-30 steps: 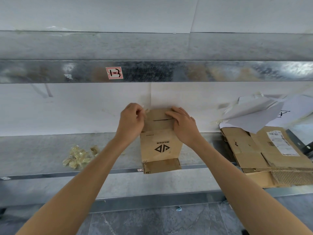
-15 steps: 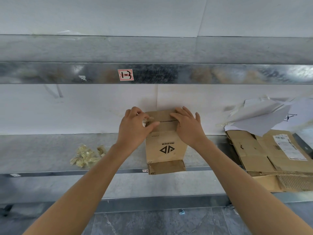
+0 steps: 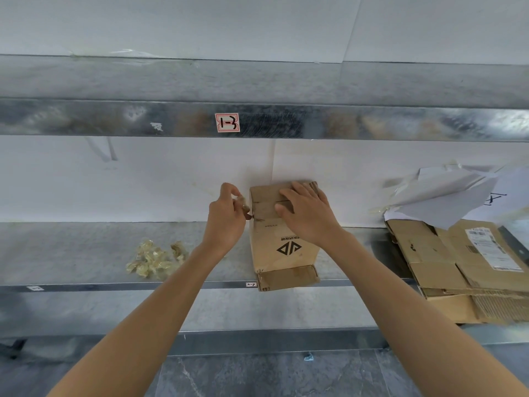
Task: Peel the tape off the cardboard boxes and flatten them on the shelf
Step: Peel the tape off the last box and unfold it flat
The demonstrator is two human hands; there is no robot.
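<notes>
A small brown cardboard box (image 3: pixel 282 247) with a black triangle logo stands on the metal shelf (image 3: pixel 86 247), its near flap hanging over the shelf's front edge. My right hand (image 3: pixel 307 212) lies flat on the box's top, fingers spread over the seam. My left hand (image 3: pixel 226 216) is just off the box's upper left corner and pinches a crumpled strip of tape (image 3: pixel 245 206) that still reaches the box's edge.
A pile of crumpled peeled tape (image 3: pixel 156 259) lies on the shelf to the left. Flattened cardboard boxes (image 3: pixel 463 262) are stacked at the right, with white paper sheets (image 3: pixel 446 199) behind them. An upper shelf beam (image 3: pixel 315 123) runs overhead.
My left hand has drawn leftward off the box's top, pulling the tape away from the seam. My right hand has slid further over the top and holds the box down.
</notes>
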